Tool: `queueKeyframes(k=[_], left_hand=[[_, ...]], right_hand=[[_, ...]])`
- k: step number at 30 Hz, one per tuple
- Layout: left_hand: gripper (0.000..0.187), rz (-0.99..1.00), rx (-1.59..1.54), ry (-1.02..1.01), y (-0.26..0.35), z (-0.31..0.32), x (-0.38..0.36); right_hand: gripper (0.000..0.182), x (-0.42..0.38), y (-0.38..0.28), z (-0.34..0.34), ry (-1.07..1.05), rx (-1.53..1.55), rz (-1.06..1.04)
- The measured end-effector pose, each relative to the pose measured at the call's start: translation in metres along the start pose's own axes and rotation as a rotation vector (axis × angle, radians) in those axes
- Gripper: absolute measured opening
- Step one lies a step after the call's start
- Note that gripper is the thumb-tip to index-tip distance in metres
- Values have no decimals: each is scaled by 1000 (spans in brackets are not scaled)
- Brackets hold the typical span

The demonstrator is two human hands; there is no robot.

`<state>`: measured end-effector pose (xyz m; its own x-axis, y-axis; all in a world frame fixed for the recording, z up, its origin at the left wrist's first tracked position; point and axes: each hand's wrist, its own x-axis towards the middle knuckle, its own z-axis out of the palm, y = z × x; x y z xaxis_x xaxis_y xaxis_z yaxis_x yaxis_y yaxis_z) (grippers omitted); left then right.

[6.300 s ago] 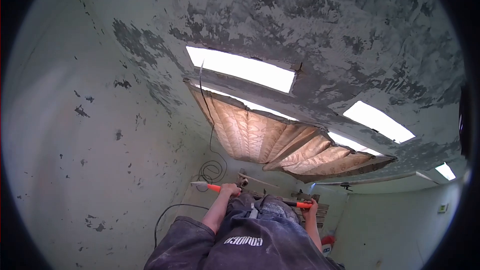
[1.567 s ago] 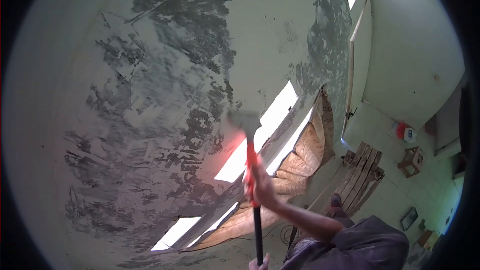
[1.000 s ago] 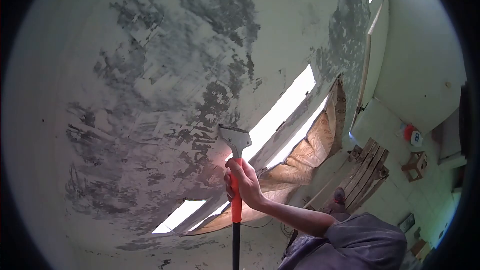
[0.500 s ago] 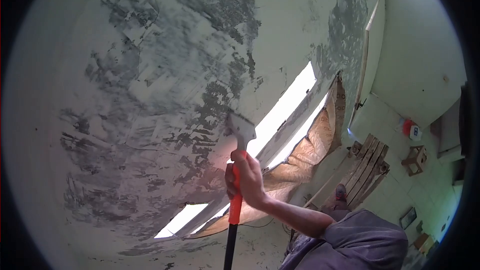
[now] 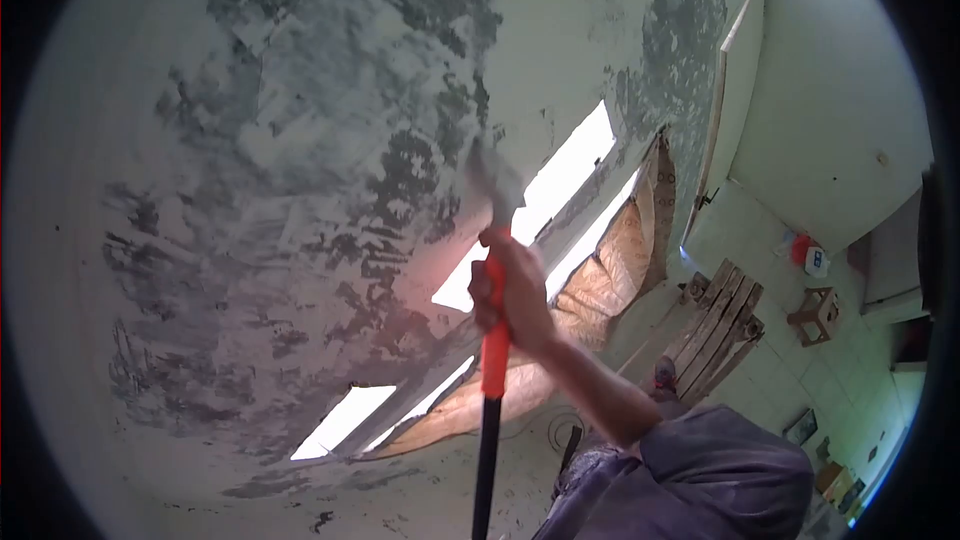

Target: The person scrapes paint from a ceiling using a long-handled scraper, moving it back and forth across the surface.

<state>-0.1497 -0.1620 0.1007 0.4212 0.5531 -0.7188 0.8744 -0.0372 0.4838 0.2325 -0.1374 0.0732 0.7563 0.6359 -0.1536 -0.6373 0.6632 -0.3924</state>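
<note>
My right hand (image 5: 522, 292) is wrapped round the orange grip (image 5: 494, 365) of a long-handled scraper, thumb toward the blade. The scraper's wide metal blade (image 5: 492, 178) is smeared by motion and overlaps the patchy wall surface (image 5: 330, 170) beside a bright window opening. Below the grip, the black shaft (image 5: 487, 470) runs out of the bottom of the view. Grey patches and pale coating mix over the surface around the blade. My left hand is out of view.
Bright window openings (image 5: 570, 165) have a brownish sheet (image 5: 610, 270) hanging along them. To the right stand a slatted wooden bench (image 5: 715, 325), with a shoe (image 5: 665, 373) by it, and a small stool (image 5: 815, 315) on the tiled floor. A red-and-white container (image 5: 812, 258) sits beyond.
My right hand and the scraper have moved up and slightly right in the view, the blade sliding up beside the window opening. The whole scene has shifted slightly left and up.
</note>
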Motion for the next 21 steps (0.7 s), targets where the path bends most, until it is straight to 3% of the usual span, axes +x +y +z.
queueKeyframes(k=[2,5,9,10,11,13,16,19,21], left_hand=[[41,136,-5,60,-2,12,2],[41,-10,-58,48,-21,0,-13],[41,-59,-142,-17,-26,-9,-11],[42,45,-129,27,-17,0,-3],[43,293,-105,119,-1,16,7],[43,144,-65,17,31,26,13],[41,96,-117,-32,14,19,12],[36,62,-186,-139,-42,3,16],[31,47,-214,-144,-30,3,23]], right_hand=[[27,1,-10,0,-66,8,-26],[29,-10,8,9,-30,2,-4],[30,-13,18,11,-43,-88,24],[28,-5,6,6,-28,-76,-25],[27,6,-10,-1,-9,-64,-64],[24,13,-41,-2,-109,-42,-153],[25,6,-17,-3,-8,-51,-80],[28,-11,18,3,-64,-56,-15],[28,1,4,-2,-72,-57,-26]])
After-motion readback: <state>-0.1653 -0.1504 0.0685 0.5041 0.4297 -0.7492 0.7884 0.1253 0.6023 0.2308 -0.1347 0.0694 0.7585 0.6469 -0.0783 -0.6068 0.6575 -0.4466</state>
